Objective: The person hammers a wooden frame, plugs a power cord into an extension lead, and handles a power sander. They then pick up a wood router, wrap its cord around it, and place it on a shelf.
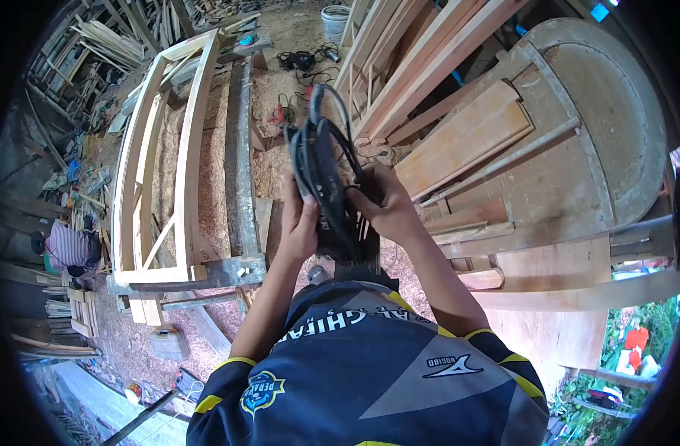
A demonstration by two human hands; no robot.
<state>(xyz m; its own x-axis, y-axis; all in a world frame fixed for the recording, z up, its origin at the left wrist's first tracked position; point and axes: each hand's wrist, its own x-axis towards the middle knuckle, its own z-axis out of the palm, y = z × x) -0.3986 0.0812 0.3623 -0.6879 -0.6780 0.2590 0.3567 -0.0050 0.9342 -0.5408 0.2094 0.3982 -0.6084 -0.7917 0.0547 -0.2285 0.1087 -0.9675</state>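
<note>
In front of my chest I hold a coiled black cord (pixel 321 167), its loops standing up above my hands. My left hand (pixel 301 223) is closed on the left side of the coil, thumb toward me. From the right, my right hand (pixel 386 207) grips the loops between thumb and fingers. Just below the coil, close to my shirt, is a dark slotted body (pixel 338 241), partly covered by the cord; its kind I cannot make out.
A pale wooden frame (pixel 185 178) lies on a bench to the left. Long planks (pixel 429 67) lean at the upper right, near a large round-ended panel (pixel 622 126). Shavings cover the floor. A white bucket (pixel 335 24) stands ahead; another person (pixel 71 245) is far left.
</note>
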